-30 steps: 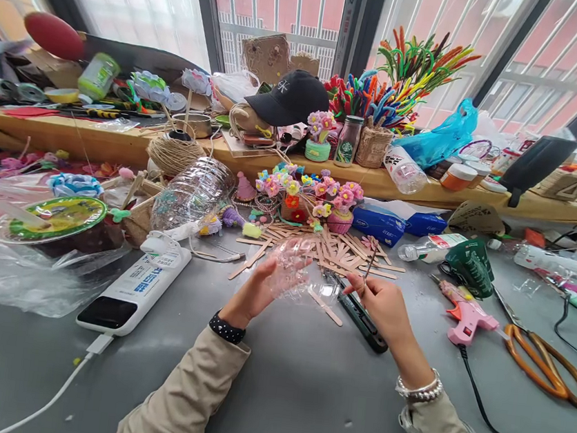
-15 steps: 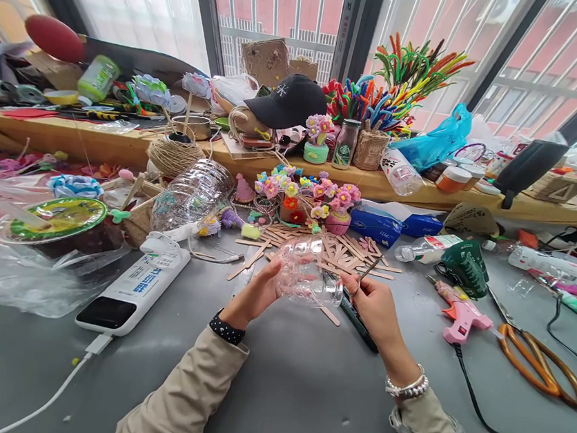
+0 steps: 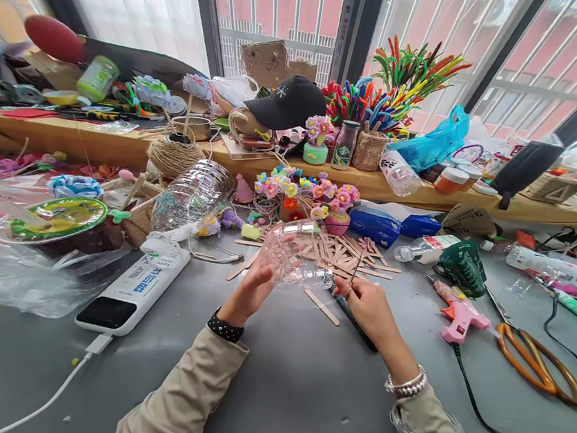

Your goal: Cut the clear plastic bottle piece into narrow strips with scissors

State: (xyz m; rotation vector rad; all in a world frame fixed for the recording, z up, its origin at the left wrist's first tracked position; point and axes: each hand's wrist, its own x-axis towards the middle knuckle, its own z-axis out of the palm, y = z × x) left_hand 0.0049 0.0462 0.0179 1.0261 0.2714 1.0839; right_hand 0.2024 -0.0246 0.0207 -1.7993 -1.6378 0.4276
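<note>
My left hand is closed round the side of a clear plastic bottle piece, which lies tilted with its narrow end towards the right. My right hand pinches a thin dark pointed tool close to that narrow end; its exact kind is too small to tell. Whether the right fingertips touch the plastic I cannot make out. Below the right hand a dark green pen-like object lies on the grey table. Wooden craft sticks are heaped behind the bottle piece, and one loose stick lies in front.
On the right lie a pink glue gun with its black cord and large orange-handled scissors. A white power bank with a cable is at left, beside a lidded bowl. Craft flowers and a crowded wooden shelf stand behind.
The bottle piece has moved slightly up and left, and its narrow end has risen. The tool in my right hand has shifted left and now points more upright.
</note>
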